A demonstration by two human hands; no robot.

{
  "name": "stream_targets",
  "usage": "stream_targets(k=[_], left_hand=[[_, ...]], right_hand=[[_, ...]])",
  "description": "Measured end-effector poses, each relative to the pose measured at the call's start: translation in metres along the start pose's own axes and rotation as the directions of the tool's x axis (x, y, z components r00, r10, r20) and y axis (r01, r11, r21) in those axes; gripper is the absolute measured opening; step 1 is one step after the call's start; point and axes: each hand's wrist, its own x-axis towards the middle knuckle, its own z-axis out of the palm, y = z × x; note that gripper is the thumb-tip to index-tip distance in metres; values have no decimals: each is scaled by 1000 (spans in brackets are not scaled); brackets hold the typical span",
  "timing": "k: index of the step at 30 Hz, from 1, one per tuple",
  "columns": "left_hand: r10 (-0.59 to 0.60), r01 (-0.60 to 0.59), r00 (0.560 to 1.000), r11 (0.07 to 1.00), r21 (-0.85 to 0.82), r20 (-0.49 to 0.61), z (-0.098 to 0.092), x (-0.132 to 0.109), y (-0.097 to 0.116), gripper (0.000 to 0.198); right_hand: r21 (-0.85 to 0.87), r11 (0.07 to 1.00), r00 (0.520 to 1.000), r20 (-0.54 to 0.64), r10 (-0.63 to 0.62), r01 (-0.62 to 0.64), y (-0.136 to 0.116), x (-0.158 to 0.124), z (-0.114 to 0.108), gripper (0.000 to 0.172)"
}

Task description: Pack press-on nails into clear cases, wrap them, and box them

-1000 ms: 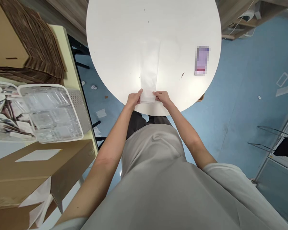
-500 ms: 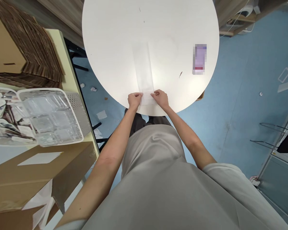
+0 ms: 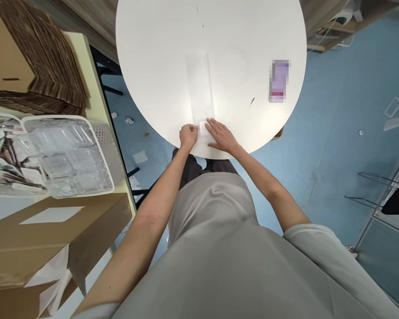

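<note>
A long translucent plastic strip point(image 3: 201, 86), perhaps a film or sleeve, lies lengthwise on the round white table point(image 3: 246, 35), running away from me. At its near end my left hand point(image 3: 188, 136) pinches the left edge between thumb and fingers. My right hand point(image 3: 222, 135) lies flat with fingers stretched, pressing on the right side of that near end. Between the two hands a small white patch point(image 3: 204, 128) shows on the strip; I cannot tell if it is a label or a fold.
A blurred purple item point(image 3: 279, 81) lies on the table's right side. To the left, a side table bears stacked flat cardboard point(image 3: 53, 66), a white basket point(image 3: 101, 155) of clear plastic packs and a cardboard box point(image 3: 96, 230). Paper scraps point(image 3: 140, 157) litter the blue floor.
My right hand has gone from pinching the strip's right edge to lying flat across its near end. The white patch now shows there. My left hand keeps its pinch.
</note>
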Motion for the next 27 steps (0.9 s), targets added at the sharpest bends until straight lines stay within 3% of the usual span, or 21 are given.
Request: stream_targets(k=[4, 8, 10, 12, 14, 16, 17, 19, 22, 27], left_hand=[[-57, 62, 996, 996, -71, 75, -4, 8, -1, 27], [-96, 102, 991, 993, -53, 96, -12, 14, -1, 11], [-42, 41, 998, 999, 30, 43, -17, 13, 1, 20], [139, -137, 990, 984, 113, -14, -20, 11, 4, 43], [398, -395, 917, 907, 148, 8, -22, 8, 8, 57], [579, -592, 805, 796, 127, 127, -21, 9, 13, 59], [614, -641, 762, 759, 111, 204, -21, 10, 15, 57], [603, -664, 724, 741, 101, 335, -22, 14, 16, 55], [533, -617, 749, 778, 120, 395, -27, 21, 12, 58], [445, -488, 826, 871, 45, 346, -40, 27, 0, 63]], right_hand=[[-18, 999, 1000, -9, 27, -27, 0, 6, 6, 90], [-2, 999, 999, -3, 54, -54, 0, 9, 7, 85], [9, 998, 998, 4, 59, -59, -1, 9, 6, 87], [3, 998, 997, 16, 70, -70, -2, 8, 3, 88], [-5, 996, 996, 24, 85, -85, -4, 8, -1, 88], [-2, 995, 995, 26, 97, -97, -6, 8, -4, 89], [4, 995, 994, 27, 103, -103, -7, 8, -5, 89], [30, 993, 994, 27, 109, -110, -6, 8, -7, 87], [104, 990, 995, 15, 99, -100, -4, 9, -11, 82], [209, 969, 989, -47, 142, -129, 0, 11, -16, 66]])
